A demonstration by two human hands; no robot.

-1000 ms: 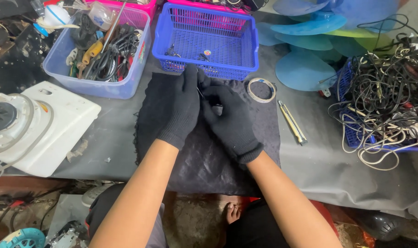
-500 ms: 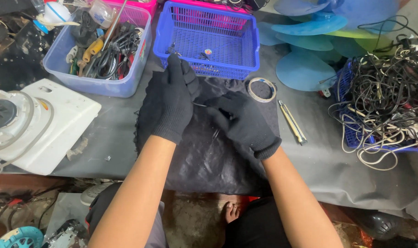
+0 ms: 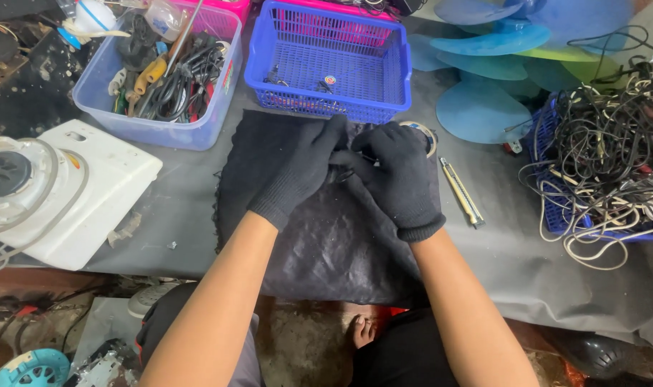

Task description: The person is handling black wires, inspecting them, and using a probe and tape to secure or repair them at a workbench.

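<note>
Both my hands wear black knit gloves and meet over a black mat (image 3: 326,236) on the grey table. My left hand (image 3: 305,168) and my right hand (image 3: 398,175) pinch a small dark part (image 3: 343,172) between their fingertips; the gloves hide most of it, so its shape is unclear. A blue mesh basket (image 3: 334,57) with a few small parts stands just beyond my hands.
A pale blue tub (image 3: 154,79) of tools and cables sits at the back left, a white appliance base (image 3: 54,193) at the left. A tape roll (image 3: 425,132) and a yellow utility knife (image 3: 461,192) lie right of the mat. Tangled cables (image 3: 606,136) and blue fan blades (image 3: 484,72) fill the right.
My left hand came back from the blue basket's edge to meet my right hand over the mat. Both now close on the small part together.
</note>
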